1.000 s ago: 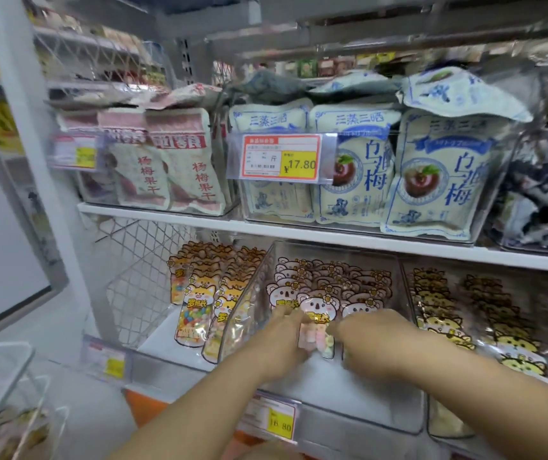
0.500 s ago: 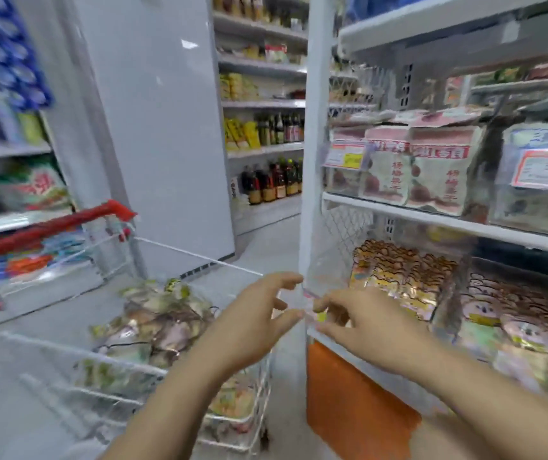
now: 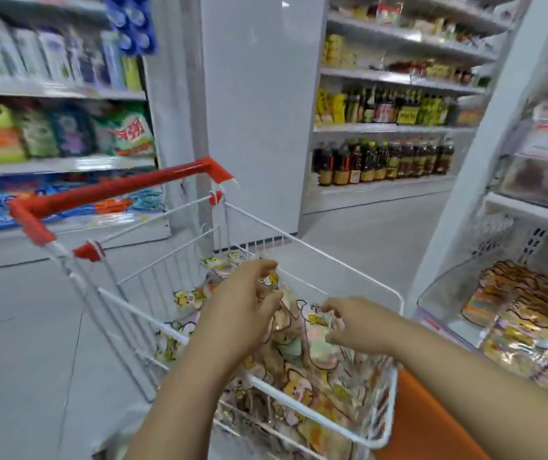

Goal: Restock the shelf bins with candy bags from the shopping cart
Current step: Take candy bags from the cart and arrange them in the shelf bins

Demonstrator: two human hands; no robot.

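Left hand [image 3: 245, 315], right hand [image 3: 360, 327] now inside cart rim [image 3: 332, 257], at bags [image 3: 299, 388].

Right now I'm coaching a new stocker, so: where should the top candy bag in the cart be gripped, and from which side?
Pinch the candy bag by its upper edge, probably coming straight down from above. It lies loose on top of the pile, and the wire walls of the cart block any sideways approach.
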